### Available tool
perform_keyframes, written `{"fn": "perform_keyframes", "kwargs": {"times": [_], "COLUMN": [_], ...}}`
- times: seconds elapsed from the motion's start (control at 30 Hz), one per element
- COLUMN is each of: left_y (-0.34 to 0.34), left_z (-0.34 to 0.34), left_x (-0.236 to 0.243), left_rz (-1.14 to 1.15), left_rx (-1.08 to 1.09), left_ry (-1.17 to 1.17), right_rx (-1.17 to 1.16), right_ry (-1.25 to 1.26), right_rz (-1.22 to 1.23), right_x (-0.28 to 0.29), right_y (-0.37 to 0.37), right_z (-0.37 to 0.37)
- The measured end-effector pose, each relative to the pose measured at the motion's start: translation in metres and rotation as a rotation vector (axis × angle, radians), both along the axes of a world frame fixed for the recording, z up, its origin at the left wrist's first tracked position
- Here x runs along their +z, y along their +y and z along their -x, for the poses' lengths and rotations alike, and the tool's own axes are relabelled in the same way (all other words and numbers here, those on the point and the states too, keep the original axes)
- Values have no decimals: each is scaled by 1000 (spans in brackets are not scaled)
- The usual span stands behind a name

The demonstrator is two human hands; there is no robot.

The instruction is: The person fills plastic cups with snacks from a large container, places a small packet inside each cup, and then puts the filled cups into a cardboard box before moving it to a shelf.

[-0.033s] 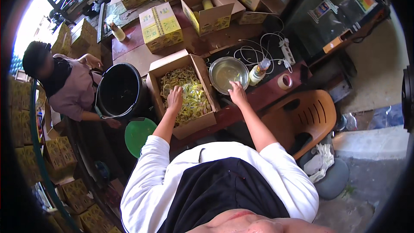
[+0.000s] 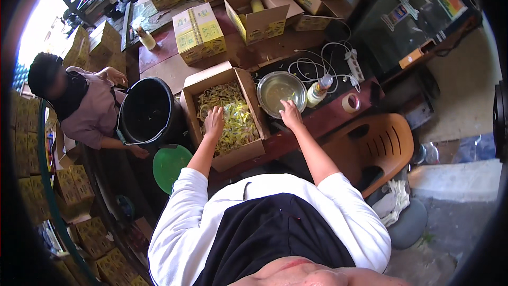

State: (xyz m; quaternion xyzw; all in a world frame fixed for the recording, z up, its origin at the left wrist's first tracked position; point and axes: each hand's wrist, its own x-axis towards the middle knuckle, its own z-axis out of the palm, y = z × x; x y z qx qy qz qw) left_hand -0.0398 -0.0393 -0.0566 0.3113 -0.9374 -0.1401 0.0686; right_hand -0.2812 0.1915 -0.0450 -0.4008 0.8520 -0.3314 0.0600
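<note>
An open cardboard box (image 2: 189,105) stands before me, filled with small, shiny, yellow and brownish strip-like pieces (image 2: 239,127); their kind is too small to tell. Over the left part of this pile lies my left hand (image 2: 214,122), fingers stretched forward and slightly apart, with nothing visible in them. A round metal bowl (image 2: 261,98) holding cloudy liquid stands just right of the box. My right hand (image 2: 290,115) reaches over its near rim, fingers bent together. Small yellow bits show beside those fingertips; whether they are gripped cannot be made out.
A capped bottle (image 2: 316,95), white cables, a power strip (image 2: 355,68) and a tape roll (image 2: 350,103) lie right of the bowl. On the left are a black bucket (image 2: 170,103), a green lid (image 2: 170,167) and another person (image 2: 84,108). Yellow cartons (image 2: 198,32) stand behind; an orange chair (image 2: 389,143) is nearby.
</note>
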Motion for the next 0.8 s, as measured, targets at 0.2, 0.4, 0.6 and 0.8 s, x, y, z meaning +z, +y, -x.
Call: {"fn": "perform_keyframes", "kwargs": {"times": [0.2, 0.4, 0.6, 0.8], "left_y": [15, 42, 57, 87], "left_z": [6, 9, 22, 65], "left_x": [72, 131, 113, 79], "left_rz": [69, -230, -793, -941], "left_rx": [284, 655, 760, 610], "left_ry": [255, 559, 1039, 735], "right_rx": [200, 301, 333, 302], "right_ry": [-191, -72, 167, 36], "right_rz": [-526, -652, -153, 58], "right_x": [-59, -54, -21, 14], "right_y": [-25, -35, 0, 32], "right_z": [55, 70, 71, 53]}}
